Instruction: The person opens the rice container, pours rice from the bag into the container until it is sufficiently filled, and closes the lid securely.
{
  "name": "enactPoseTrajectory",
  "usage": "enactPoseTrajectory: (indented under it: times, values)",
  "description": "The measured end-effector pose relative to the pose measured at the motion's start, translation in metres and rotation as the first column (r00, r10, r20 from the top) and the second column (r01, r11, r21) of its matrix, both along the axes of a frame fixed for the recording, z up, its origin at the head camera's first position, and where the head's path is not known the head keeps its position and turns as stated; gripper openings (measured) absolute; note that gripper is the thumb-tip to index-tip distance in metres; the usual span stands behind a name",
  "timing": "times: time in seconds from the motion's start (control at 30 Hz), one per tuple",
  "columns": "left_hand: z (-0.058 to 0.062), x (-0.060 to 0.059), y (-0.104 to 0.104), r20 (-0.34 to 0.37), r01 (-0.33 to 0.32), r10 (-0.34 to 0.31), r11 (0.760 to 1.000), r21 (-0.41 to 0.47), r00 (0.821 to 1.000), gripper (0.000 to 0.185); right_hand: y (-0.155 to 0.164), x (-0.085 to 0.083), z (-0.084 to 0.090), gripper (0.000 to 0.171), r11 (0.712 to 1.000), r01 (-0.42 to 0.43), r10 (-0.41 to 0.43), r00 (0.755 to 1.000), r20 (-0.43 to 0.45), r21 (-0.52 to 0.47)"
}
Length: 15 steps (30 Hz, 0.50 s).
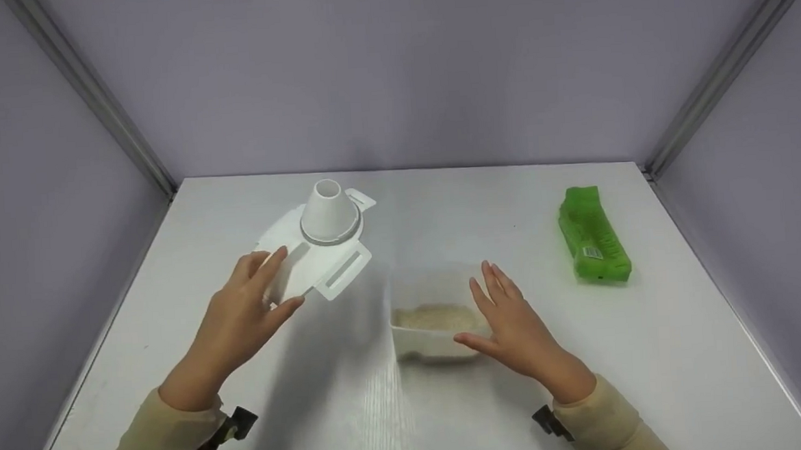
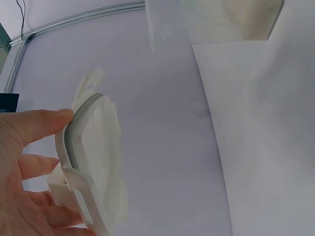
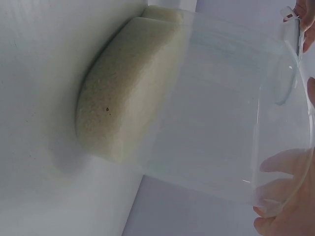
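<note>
In the head view my left hand [image 1: 237, 319] holds a white lid [image 1: 310, 267] by its near edge, thumb on one side and fingers on the other. The lid is raised and tilted, with slotted side flaps and a cone-shaped spout [image 1: 328, 211] on top. A grey seal [image 2: 74, 135] runs along its rim in the left wrist view. Beside the right wall of a clear container [image 3: 211, 108] is my right hand [image 1: 515, 329], fingers straight and spread at its upper part. Pale, rice-like grain [image 3: 118, 98] fills the container's bottom.
A green plastic package [image 1: 593, 235] with a small barcode label lies at the back right of the white table [image 1: 674, 348]. Grey-lilac panels [image 1: 392, 74] enclose the table at the back and both sides.
</note>
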State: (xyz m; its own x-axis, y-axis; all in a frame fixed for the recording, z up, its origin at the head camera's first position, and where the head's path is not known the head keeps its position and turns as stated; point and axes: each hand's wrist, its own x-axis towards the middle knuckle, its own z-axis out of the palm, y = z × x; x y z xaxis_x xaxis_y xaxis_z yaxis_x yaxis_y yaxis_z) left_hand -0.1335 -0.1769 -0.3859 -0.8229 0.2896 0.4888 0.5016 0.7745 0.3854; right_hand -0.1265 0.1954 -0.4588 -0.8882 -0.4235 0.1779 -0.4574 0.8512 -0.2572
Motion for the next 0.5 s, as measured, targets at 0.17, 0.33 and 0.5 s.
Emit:
enactPoseTrajectory:
  times: [0.17,0.33,0.5]
  values:
    - [-0.0030,0.0005,0.0014,-0.005,0.090,-0.090,0.996,-0.024,0.996,0.067,-0.0012,0.0006,0.0004,0.090,1.000,-0.005,0.005,1.000,0.005,-0.023]
    - [-0.0041,-0.0017,0.0042,-0.015,0.168,-0.169,0.985,-0.031,0.986,0.066,-0.0026,-0.0008,-0.0002,0.090,0.999,-0.002,0.003,1.000,0.019,-0.042]
    - [-0.0054,-0.0049,0.0078,-0.036,0.237,-0.238,0.971,-0.029,0.971,0.067,-0.0031,-0.0029,-0.0008,0.092,0.997,0.000,0.004,0.999,0.051,-0.073]
